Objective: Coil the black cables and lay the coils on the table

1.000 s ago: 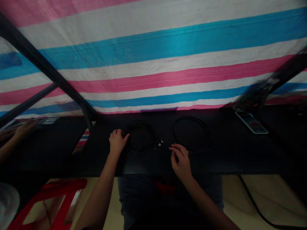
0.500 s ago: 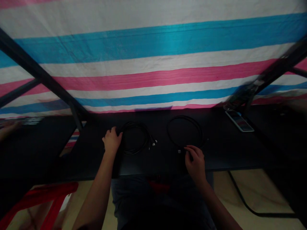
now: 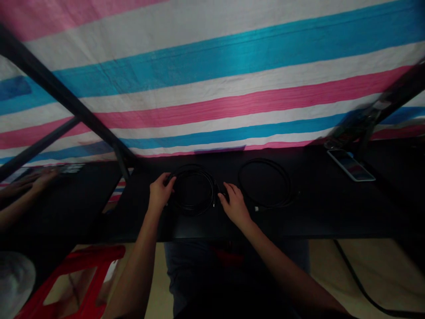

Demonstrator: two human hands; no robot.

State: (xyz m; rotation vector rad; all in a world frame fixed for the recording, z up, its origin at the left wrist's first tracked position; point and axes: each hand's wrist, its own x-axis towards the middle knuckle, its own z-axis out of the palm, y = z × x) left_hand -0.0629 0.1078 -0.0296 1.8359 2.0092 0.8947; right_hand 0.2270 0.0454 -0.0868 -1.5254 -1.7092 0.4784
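Two coiled black cables lie on a black table (image 3: 315,212). My left hand (image 3: 160,194) grips the left edge of the left coil (image 3: 194,191), fingers curled around the strands. At the right edge of that same coil, my right hand (image 3: 234,205) has its fingers curled over the cable ends there. The right coil (image 3: 265,184) lies flat and untouched, with a small light connector at its near side.
A phone (image 3: 351,165) lies on the table at the far right, below a dark clamp. A striped pink, blue and white cloth hangs behind. Another person's hands (image 3: 33,181) work at the far left. A red stool (image 3: 76,279) stands below left; a cable runs across the floor at right.
My right hand left the right coil and moved left to the right edge of the left coil. My left hand stayed on the left coil.
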